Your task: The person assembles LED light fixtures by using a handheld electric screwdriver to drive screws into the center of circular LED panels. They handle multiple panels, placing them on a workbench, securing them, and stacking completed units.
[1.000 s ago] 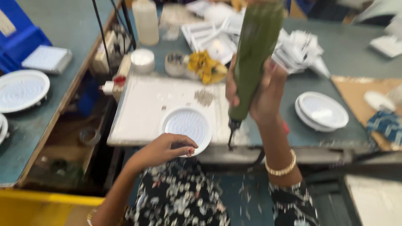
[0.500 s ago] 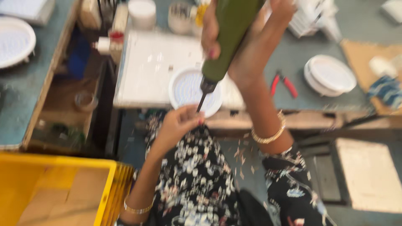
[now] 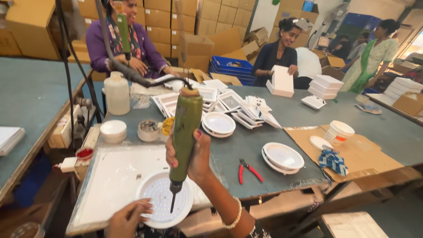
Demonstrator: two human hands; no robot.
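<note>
The big grey-green table fills most of the view, and a white board lies on its near corner. On that board sits a round white light panel with many tiny dots on it, close to the near edge, right in front of the person.

The person's right hand is wrapped tight around a long green electric screwdriver. The tool stands almost straight up, and its thin bit points down over the middle of the panel. A black hose runs up from its top. The left hand rests at the near rim of the panel with bent fingers, and it seems to steady the panel, though the bottom edge of the picture cuts the hand off, so it is hard to tell if it really grips anything.

To do this step well, the person should probably keep the tool straight, not leaning, so the bit sits square in the screw. The left hand should hold the panel flat so it cannot spin or slide off the edge. A gentle push down would likely be enough.

Smaller things lie nearby: another round panel to the right, red pliers between the two panels, and a small cup of screws behind the board.
</note>
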